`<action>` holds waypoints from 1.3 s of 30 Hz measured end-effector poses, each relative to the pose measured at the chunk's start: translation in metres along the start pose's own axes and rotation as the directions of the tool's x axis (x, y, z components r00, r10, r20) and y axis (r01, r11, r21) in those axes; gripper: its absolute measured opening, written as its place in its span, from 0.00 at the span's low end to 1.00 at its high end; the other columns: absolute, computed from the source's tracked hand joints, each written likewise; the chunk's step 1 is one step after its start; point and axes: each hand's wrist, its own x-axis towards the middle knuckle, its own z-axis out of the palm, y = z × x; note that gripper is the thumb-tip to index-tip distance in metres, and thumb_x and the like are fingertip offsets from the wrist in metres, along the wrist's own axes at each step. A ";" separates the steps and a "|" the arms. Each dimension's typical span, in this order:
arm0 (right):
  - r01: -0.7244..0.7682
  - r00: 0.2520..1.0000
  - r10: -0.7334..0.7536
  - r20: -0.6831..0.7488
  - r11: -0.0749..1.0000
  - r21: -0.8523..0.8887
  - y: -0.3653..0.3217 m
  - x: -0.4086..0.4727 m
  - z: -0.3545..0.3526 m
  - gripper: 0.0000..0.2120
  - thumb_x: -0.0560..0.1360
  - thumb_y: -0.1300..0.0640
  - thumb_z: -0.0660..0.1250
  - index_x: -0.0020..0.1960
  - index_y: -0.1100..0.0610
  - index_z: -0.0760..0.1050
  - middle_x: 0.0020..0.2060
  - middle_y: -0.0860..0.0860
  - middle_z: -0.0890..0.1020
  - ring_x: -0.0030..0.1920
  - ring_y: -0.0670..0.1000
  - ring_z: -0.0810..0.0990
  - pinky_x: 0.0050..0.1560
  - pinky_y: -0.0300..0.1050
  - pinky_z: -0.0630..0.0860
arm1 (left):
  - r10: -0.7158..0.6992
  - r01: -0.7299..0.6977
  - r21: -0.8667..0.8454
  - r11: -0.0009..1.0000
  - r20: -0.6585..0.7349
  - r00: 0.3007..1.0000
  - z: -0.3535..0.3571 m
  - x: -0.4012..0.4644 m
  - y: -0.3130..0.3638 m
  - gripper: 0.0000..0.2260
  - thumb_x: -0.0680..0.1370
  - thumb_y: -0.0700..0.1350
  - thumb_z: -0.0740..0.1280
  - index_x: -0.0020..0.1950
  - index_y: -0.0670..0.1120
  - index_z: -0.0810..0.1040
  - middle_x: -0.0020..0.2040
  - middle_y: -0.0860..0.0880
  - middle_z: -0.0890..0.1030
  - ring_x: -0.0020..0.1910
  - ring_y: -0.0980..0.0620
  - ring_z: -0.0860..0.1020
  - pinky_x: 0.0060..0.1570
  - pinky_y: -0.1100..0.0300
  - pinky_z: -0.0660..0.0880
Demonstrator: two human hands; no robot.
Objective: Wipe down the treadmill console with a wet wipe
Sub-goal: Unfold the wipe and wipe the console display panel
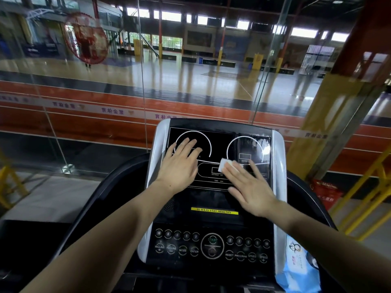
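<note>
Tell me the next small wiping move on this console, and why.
Probably slide the right hand, pressing the wet wipe flat, leftward across the display: wet streaks show only on its right side, and the left hand rests flat on the left dial.

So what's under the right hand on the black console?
The right hand presses a folded white wet wipe flat on the black treadmill console; one corner shows past the fingertips. The rest, and the display beneath, is covered.

- Beyond you, a glass wall (84, 92) fronts the sports hall.
- Right of the glass wall: yellow railing (368, 208), red bag (326, 192).
</note>
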 end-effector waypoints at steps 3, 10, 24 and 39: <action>0.064 0.998 -0.063 0.025 0.998 -0.015 -0.012 -0.036 0.015 0.29 0.88 0.40 0.45 0.87 0.49 0.48 0.86 0.46 0.51 0.86 0.49 0.46 0.83 0.64 0.42 | 0.020 -0.020 0.023 1.000 0.011 1.000 0.003 0.001 0.003 0.22 0.83 0.50 0.59 0.78 0.50 0.68 0.82 0.48 0.65 0.83 0.47 0.58 0.80 0.42 0.57; 0.091 0.995 -0.087 0.055 0.992 -0.082 0.018 -0.011 -0.002 0.31 0.87 0.38 0.44 0.87 0.49 0.49 0.85 0.45 0.52 0.85 0.50 0.50 0.83 0.66 0.41 | 0.009 -0.010 0.026 1.000 0.043 0.999 0.008 0.007 0.017 0.23 0.84 0.50 0.58 0.79 0.49 0.67 0.83 0.46 0.61 0.84 0.46 0.55 0.81 0.42 0.54; -0.050 0.999 0.050 -0.011 0.999 0.000 0.032 0.010 -0.014 0.31 0.87 0.40 0.44 0.86 0.52 0.53 0.85 0.48 0.55 0.85 0.52 0.49 0.84 0.62 0.42 | -0.013 0.012 0.023 1.000 0.043 0.999 0.014 0.023 0.031 0.23 0.83 0.50 0.58 0.79 0.49 0.66 0.82 0.45 0.63 0.84 0.44 0.56 0.80 0.41 0.56; -0.108 0.993 0.113 0.030 0.985 -0.134 0.067 0.046 -0.056 0.32 0.86 0.39 0.45 0.83 0.55 0.64 0.82 0.51 0.65 0.83 0.58 0.62 0.81 0.63 0.45 | 0.027 -0.028 0.018 0.999 0.049 0.998 0.018 0.031 0.041 0.21 0.84 0.50 0.57 0.78 0.49 0.68 0.83 0.44 0.63 0.83 0.44 0.56 0.80 0.41 0.57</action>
